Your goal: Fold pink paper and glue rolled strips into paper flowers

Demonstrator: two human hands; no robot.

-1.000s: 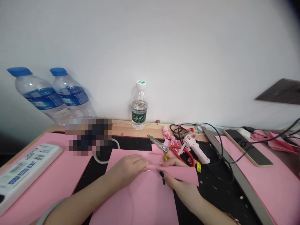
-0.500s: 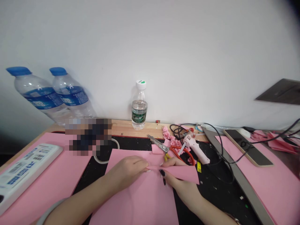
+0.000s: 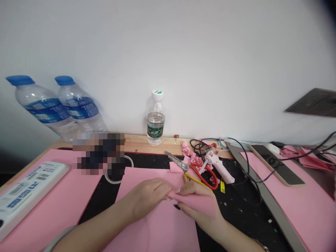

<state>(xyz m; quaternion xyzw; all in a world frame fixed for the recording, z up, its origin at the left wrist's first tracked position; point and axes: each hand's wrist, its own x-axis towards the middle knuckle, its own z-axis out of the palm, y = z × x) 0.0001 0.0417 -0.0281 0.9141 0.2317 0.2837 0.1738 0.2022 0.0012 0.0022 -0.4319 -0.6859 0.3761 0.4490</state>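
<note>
A narrow piece of pink paper (image 3: 199,202) is pinched between both hands, above a large pink sheet (image 3: 168,234) lying on the black mat. My left hand (image 3: 151,196) has its fingers closed on the paper's left end. At the right, my right hand (image 3: 201,203) grips the same paper between thumb and fingers, with the paper's wide end over the palm. Just beyond the right hand lie scissors (image 3: 195,170) with red and yellow handles, partly over small pink paper pieces (image 3: 186,149).
A pink-and-white glue gun (image 3: 222,168) with black cables lies at the right, near a phone (image 3: 278,166). A small bottle (image 3: 155,126) stands by the wall. Two large bottles (image 3: 80,106) and a white box (image 3: 31,189) are at the left.
The held paper has tilted, its right end dropping lower and lying over my right palm. Both hands have shifted slightly, and more of the yellow scissor handle shows.
</note>
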